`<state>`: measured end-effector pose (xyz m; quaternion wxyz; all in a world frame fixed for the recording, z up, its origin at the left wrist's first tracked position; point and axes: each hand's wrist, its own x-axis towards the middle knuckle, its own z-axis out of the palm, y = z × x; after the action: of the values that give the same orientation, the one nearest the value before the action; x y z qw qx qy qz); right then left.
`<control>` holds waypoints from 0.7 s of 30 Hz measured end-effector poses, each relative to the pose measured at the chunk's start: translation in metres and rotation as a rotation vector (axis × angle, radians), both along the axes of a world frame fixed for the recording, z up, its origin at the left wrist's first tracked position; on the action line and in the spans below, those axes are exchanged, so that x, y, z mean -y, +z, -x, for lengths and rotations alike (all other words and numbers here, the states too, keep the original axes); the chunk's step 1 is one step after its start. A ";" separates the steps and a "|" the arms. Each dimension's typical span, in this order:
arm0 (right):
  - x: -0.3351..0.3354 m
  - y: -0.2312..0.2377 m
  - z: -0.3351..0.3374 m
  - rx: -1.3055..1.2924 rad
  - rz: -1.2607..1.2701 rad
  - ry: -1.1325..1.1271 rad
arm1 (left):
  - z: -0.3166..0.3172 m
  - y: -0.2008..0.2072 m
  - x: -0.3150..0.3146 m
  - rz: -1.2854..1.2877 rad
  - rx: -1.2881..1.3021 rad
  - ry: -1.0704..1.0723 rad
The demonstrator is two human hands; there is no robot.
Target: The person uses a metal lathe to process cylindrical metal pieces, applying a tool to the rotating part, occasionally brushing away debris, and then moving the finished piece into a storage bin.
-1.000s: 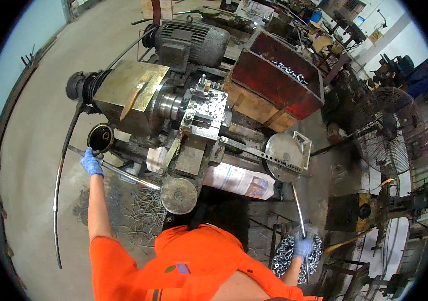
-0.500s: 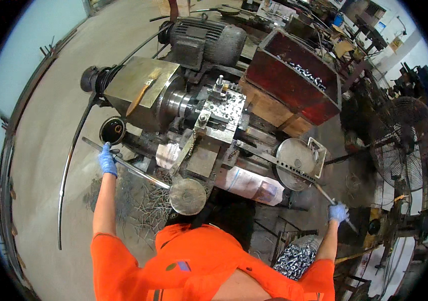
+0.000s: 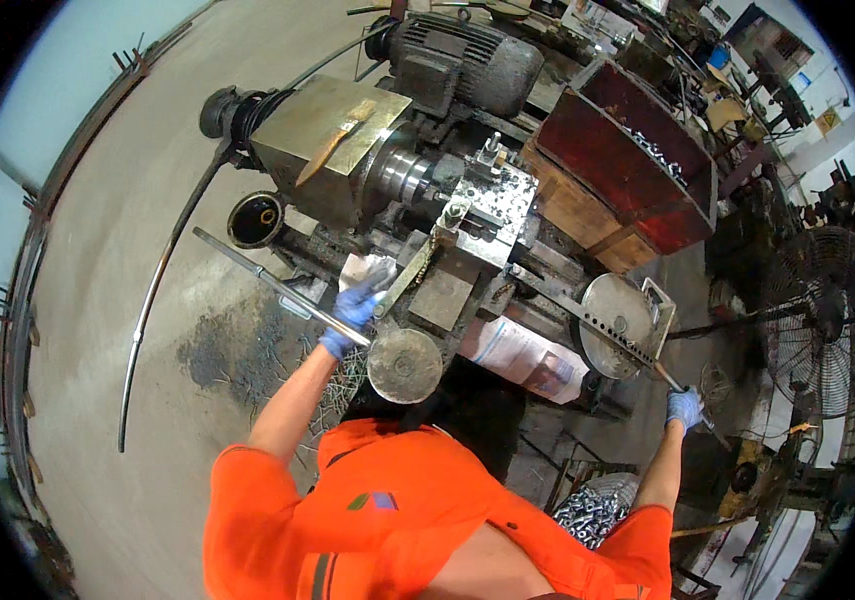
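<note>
My left hand (image 3: 352, 308), in a blue glove, is beside the end of a long metal bar (image 3: 277, 284). Its somewhat blurred fingers stretch toward a lathe, over a paper sheet; I see nothing held in them. A round metal disc (image 3: 404, 366) sits just right of the bar's end. At the right, my gloved right hand (image 3: 685, 408) is closed round a rod handle (image 3: 665, 376) that joins a perforated flat lever (image 3: 587, 325). This lever runs to the lathe's tool block (image 3: 495, 212), which faces the shiny spindle (image 3: 405, 177).
A brush (image 3: 332, 145) lies on the headstock cover (image 3: 292, 125), with a motor (image 3: 462, 65) behind. A black cup (image 3: 255, 220) stands left. Metal parts lie in a red bin (image 3: 637, 160) and a basket (image 3: 592, 512). A fan (image 3: 812, 320) stands right.
My left hand has moved right along the bar, from beside the black cup to near the round disc. My right hand still grips the rod handle. The whole view has shifted a little.
</note>
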<state>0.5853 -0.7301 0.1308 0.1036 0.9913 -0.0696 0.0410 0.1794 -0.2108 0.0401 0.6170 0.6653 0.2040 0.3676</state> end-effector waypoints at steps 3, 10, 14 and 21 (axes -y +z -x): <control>0.004 -0.003 0.005 -0.028 0.005 -0.015 | -0.014 -0.001 0.011 0.449 0.041 -0.089; -0.003 0.005 0.017 -0.055 -0.007 -0.075 | 0.010 -0.023 0.020 0.064 -0.329 -0.141; 0.019 -0.007 0.008 -0.067 -0.012 -0.083 | 0.033 -0.010 0.011 -0.345 -0.634 -0.340; 0.011 -0.009 0.018 0.031 0.007 -0.035 | 0.026 -0.004 -0.006 0.453 -0.203 -0.129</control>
<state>0.5669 -0.7416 0.1217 0.1066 0.9889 -0.0884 0.0546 0.1539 -0.2050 0.0359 0.7487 0.5553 0.2993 0.2036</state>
